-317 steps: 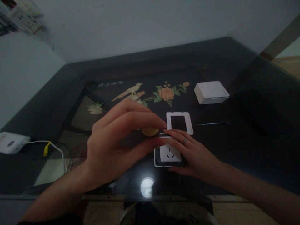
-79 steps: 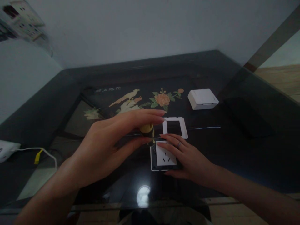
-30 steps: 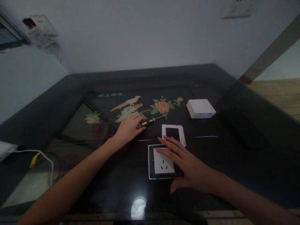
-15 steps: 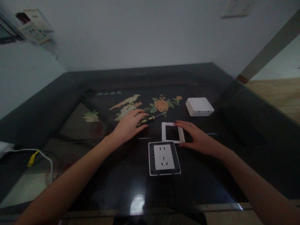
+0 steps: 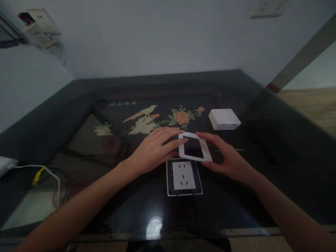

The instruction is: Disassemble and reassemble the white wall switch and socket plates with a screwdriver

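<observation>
A white, square socket cover frame [image 5: 206, 149] is held slightly tilted above the glass tabletop. My right hand [image 5: 228, 154] grips its right side, with the thumb at the lower corner and the fingers at the upper one. At the frame's left side, my left hand [image 5: 157, 148] has its fingers on the edge, one reaching over the rim. Just in front lies a wall socket [image 5: 184, 176], face up, its dark mounting border exposed. Beyond my left hand only the thin shaft of a screwdriver [image 5: 183, 126] shows; the hand covers its handle.
A white box-shaped item [image 5: 224, 119] stands on the dark glass table [image 5: 220, 199] at the back right. A white cable with a yellow tag [image 5: 38, 176] runs along the left. Wall sockets [image 5: 43, 26] are mounted at the upper left.
My left hand has let go of the screwdriver and moved right onto the cover frame. The frame has been raised and tilted, with my right hand still on it.
</observation>
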